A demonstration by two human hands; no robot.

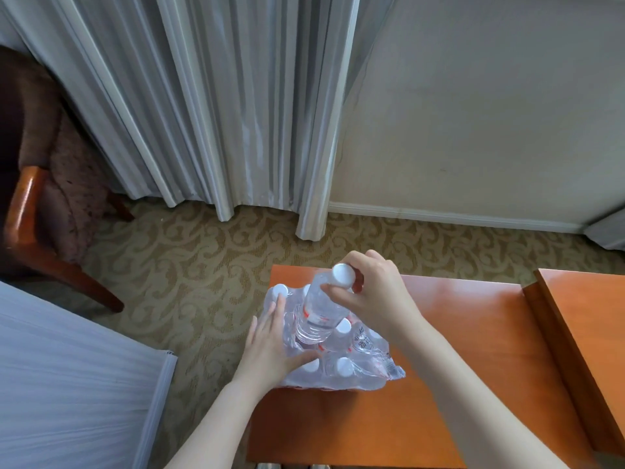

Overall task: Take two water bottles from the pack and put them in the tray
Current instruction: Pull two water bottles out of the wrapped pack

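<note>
A plastic-wrapped pack of water bottles (358,363) with white caps sits at the far left end of an orange wooden table (456,384). My right hand (372,292) grips the neck of one clear water bottle (318,313) just under its white cap; the bottle stands raised, half out of the pack. My left hand (270,346) lies flat with spread fingers against the pack's left side, pressing on the wrap. No tray is in view.
A second orange wooden surface (588,319) adjoins the table on the right. A wooden armchair (37,211) stands at the left by grey curtains (220,106). White bedding (67,384) fills the lower left. Patterned carpet lies beyond the table.
</note>
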